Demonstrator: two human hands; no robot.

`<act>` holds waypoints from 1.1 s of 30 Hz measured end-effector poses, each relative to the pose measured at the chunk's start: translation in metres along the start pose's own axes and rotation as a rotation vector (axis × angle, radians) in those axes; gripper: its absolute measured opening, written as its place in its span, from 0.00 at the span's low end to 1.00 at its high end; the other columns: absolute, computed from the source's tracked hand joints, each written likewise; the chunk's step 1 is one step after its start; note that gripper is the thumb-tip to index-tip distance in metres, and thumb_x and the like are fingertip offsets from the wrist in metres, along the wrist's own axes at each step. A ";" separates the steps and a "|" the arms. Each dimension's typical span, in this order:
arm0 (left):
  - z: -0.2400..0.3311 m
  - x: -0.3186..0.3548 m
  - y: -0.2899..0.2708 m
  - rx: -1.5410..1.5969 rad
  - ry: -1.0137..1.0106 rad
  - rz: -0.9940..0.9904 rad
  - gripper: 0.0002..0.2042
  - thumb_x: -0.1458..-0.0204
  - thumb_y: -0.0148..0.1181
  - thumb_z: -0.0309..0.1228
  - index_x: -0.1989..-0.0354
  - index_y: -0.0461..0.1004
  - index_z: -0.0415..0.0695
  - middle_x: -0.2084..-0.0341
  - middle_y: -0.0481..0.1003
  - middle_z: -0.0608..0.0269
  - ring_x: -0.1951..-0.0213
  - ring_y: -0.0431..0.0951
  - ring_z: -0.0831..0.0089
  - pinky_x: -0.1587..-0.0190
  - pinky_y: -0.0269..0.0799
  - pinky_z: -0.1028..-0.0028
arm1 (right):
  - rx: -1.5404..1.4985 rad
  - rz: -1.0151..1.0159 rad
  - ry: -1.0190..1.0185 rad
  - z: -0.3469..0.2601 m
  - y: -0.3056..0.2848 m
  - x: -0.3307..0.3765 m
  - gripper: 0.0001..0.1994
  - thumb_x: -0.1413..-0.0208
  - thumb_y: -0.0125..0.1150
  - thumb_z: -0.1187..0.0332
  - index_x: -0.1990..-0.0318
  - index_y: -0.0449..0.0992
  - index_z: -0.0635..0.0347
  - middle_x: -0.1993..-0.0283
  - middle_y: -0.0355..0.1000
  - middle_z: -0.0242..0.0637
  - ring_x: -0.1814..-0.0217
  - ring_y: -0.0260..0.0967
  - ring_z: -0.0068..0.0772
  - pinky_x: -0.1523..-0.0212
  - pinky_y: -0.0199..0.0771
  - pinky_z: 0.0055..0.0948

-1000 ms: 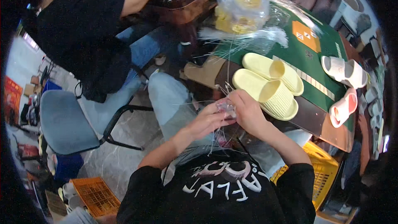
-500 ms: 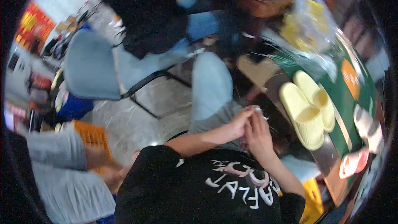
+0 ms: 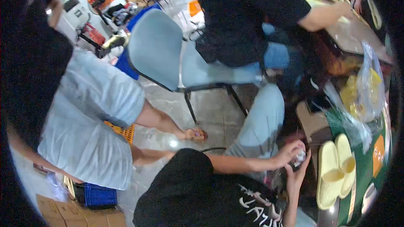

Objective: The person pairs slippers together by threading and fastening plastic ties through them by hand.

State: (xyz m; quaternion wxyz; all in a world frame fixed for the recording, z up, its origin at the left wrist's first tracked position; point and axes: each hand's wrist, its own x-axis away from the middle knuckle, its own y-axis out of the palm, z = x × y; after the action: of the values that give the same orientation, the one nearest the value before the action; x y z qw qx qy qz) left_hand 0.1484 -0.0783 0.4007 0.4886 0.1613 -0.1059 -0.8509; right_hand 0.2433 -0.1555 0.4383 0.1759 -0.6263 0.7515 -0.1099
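Observation:
My left hand (image 3: pixel 288 154) is closed around a small shiny, whitish crumpled thing (image 3: pixel 300 156), whose kind is too blurred to make out. Just below and to the right, my right hand (image 3: pixel 298 174) has its thumb and fingers apart in a curve close under that thing. Both hands are above my lap, left of the table edge. Nearest to them on the table lies a pair of pale yellow slippers (image 3: pixel 331 175).
A green-topped table (image 3: pixel 332 122) at right bears a clear plastic bag with yellow contents (image 3: pixel 362 92). A grey chair (image 3: pixel 156 46) holds a seated co-worker in black. Another person in grey shorts (image 3: pixel 92 117) stands at left, near a blue crate (image 3: pixel 100 195) and cardboard boxes (image 3: pixel 71 213).
The view has swung left, so the scene sits further right. My hands were pressed together; now the right one's fingers have spread and the shiny thing shows. The standing person is more in view.

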 end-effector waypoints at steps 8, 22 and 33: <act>-0.005 -0.002 0.010 -0.102 0.060 0.035 0.06 0.40 0.41 0.29 0.57 0.63 0.44 0.63 0.65 0.69 0.64 0.64 0.83 0.65 0.66 0.81 | -0.738 -0.318 0.452 0.018 0.005 0.014 0.15 0.44 0.55 0.60 0.62 0.68 0.65 0.74 0.65 0.27 0.76 0.60 0.17 0.73 0.64 0.19; 0.075 -0.017 -0.014 -1.271 0.248 -0.303 0.26 0.50 0.46 0.24 0.40 0.50 0.39 0.65 0.70 0.47 0.62 0.72 0.52 0.59 0.68 0.60 | -0.525 -0.310 0.235 -0.001 -0.023 -0.019 0.27 0.58 0.68 0.69 0.50 0.67 0.70 0.72 0.67 0.28 0.69 0.61 0.19 0.68 0.64 0.22; 0.078 -0.004 0.034 -0.893 0.188 -0.478 0.40 0.60 0.50 0.14 0.36 0.37 0.35 0.53 0.62 0.41 0.50 0.63 0.49 0.46 0.59 0.62 | -0.670 0.262 0.246 -0.018 -0.012 0.002 0.15 0.43 0.53 0.60 0.55 0.68 0.62 0.65 0.69 0.29 0.67 0.63 0.17 0.68 0.65 0.20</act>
State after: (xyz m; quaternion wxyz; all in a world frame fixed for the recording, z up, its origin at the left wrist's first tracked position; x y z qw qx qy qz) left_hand 0.1477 -0.0899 0.4847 0.3092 0.0324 0.3520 -0.8828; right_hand 0.2468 -0.1604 0.4594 -0.1176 -0.5300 0.8349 0.0909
